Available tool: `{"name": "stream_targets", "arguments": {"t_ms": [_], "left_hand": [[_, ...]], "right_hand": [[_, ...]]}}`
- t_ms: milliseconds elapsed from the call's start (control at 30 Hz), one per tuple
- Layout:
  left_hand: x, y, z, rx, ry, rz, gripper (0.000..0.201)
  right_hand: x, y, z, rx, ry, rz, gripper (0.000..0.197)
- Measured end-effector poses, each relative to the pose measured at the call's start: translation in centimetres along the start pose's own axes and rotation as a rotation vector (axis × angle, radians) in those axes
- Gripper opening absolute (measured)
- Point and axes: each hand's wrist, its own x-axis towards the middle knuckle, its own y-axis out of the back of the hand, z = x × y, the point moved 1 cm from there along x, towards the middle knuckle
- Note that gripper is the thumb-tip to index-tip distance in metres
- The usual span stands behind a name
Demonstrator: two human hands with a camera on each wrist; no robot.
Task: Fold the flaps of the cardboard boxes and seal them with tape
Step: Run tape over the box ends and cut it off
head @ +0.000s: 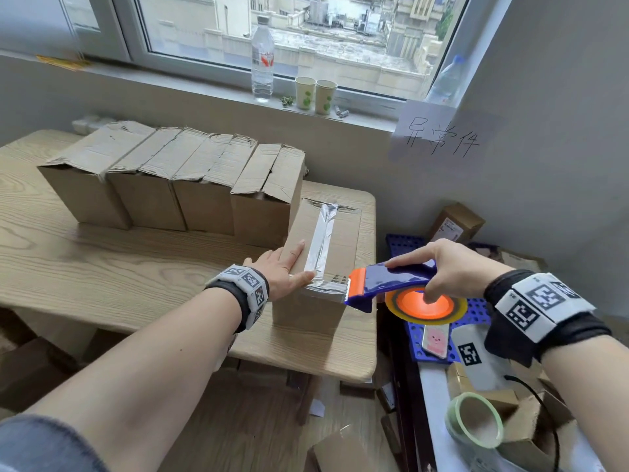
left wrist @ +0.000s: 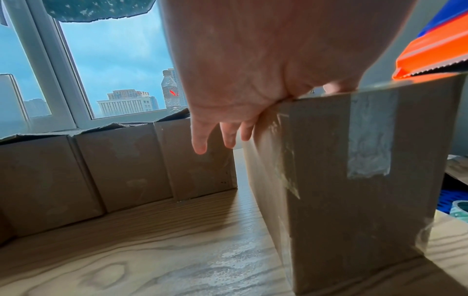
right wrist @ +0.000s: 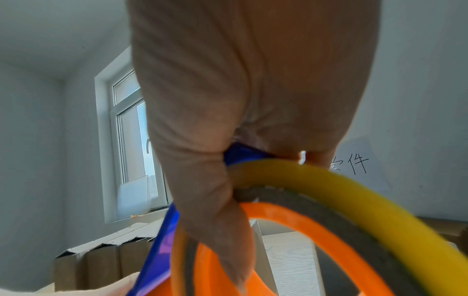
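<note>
A closed cardboard box [head: 343,240] stands at the table's right edge, with a clear tape strip [head: 323,240] running along its top seam. My left hand [head: 289,267] lies flat on the box's near left corner, fingers straight, thumb pressing the tape end at the near edge. In the left wrist view that hand [left wrist: 240,80] sits over the box [left wrist: 329,200]. My right hand [head: 439,267] grips a blue and orange tape dispenser [head: 391,284], its toothed blade at the box's near right corner. The yellow tape roll [right wrist: 354,190] fills the right wrist view under the right hand [right wrist: 228,100].
Several cardboard boxes [head: 177,185] with raised flaps stand in a row behind on the wooden table [head: 102,267]. A water bottle [head: 262,59] and two paper cups [head: 316,95] stand on the sill. Right of the table lie blue crates [head: 439,338], a green tape roll [head: 474,420] and cardboard scraps.
</note>
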Motion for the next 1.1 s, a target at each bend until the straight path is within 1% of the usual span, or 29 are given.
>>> {"name": "stream_targets", "arguments": {"t_ms": [200,300,367,433,533,600,767,867,1100], "left_hand": [[-0.2,0.1,0.3,-0.022,0.017,-0.001,0.08],[-0.3,0.5,1.0,0.151,0.008,0.037,0.084],[0.1,0.6,2.0,0.272,-0.055,0.062,0.081],[0.6,0.6,3.6,0.326,-0.162,0.063,0.074],[1.6,0.2,5.9,0.284,-0.312,0.025,0.065],[2.2,-0.2,6.4,0.277,-0.355,0.015,0.061],[2.6,-1.0,5.2,0.302,-0.368,0.045,0.058],[2.6,-0.9,5.2,0.306,-0.369,0.054,0.058],[2.5,-0.7,5.3,0.301,-0.364,0.055,0.058]], "right_hand": [[0.2,-0.1,-0.3,-0.006,0.001,0.014,0.073],[0.3,-0.1,-0.1,0.014,-0.004,0.019,0.074],[0.4,-0.2,0.0,0.023,-0.013,0.013,0.074],[0.6,-0.2,0.1,0.024,-0.02,0.01,0.075],[0.8,-0.3,0.5,0.046,-0.034,0.02,0.076],[0.9,-0.4,0.8,0.055,-0.044,0.033,0.078],[1.2,-1.1,1.5,0.093,-0.04,0.027,0.08],[1.0,-1.0,2.1,0.141,-0.022,0.011,0.08],[0.0,-1.3,3.5,0.162,-0.004,0.021,0.083]]}}
